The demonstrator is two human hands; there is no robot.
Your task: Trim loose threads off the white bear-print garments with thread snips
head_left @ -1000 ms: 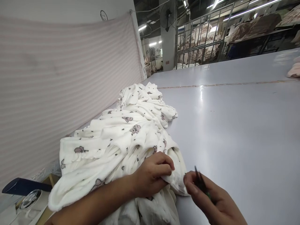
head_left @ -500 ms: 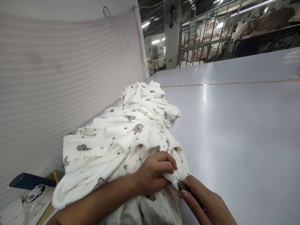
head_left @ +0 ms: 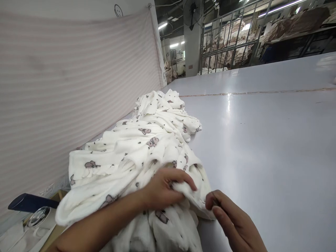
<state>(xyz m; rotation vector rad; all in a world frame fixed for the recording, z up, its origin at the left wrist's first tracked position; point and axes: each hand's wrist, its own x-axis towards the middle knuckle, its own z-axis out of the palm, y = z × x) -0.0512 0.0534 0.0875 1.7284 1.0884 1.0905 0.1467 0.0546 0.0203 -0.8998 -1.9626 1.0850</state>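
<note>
Left hand (head_left: 160,190) is pinching the near edge of the white fleece garment with grey animal print (head_left: 136,147), which is lying heaped on the pale grey table (head_left: 262,147). Right hand (head_left: 231,220) is curling just beside that edge, its contents indiscernible. The edge likely needs holding taut.

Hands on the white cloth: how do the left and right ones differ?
The left hand lies on top of the printed white cloth, fingers gripping a fold; the right hand sits beside the cloth's edge over the grey table. The left clutches cloth, while the right pinches a small dark object, barely visible. Both are bare, close together.
</note>
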